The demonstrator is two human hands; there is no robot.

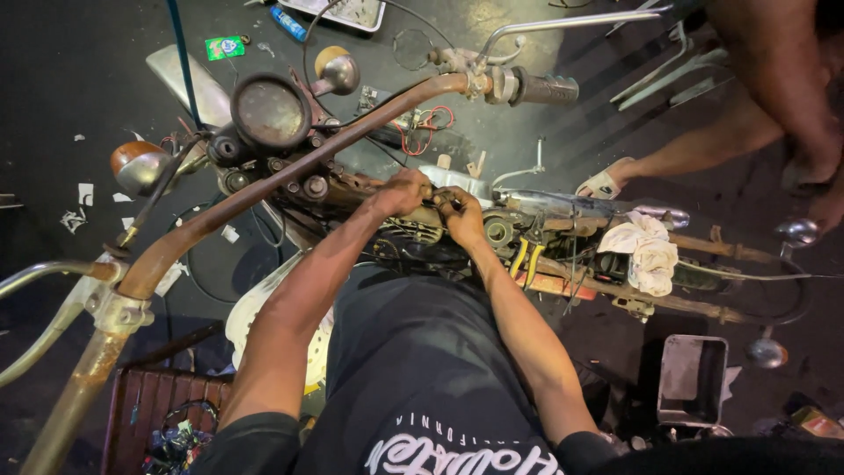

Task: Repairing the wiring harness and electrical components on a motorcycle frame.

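Note:
I look down on a stripped, rusty motorcycle frame (615,290). My left hand (400,191) and my right hand (459,215) meet at the engine (413,233) just behind the steering head, fingers pinched on a small part I cannot make out. A rusty handlebar (290,171) crosses above my left forearm. The round speedometer (268,112) sits at its upper left. Yellow-handled pliers (525,261) lie on the frame right of my right hand.
A white rag (646,251) is bunched on the frame rail. Another person's leg and sandalled foot (607,183) stand at the upper right. A metal tray (694,378) lies lower right, a red crate (149,413) lower left. Scraps litter the dark floor.

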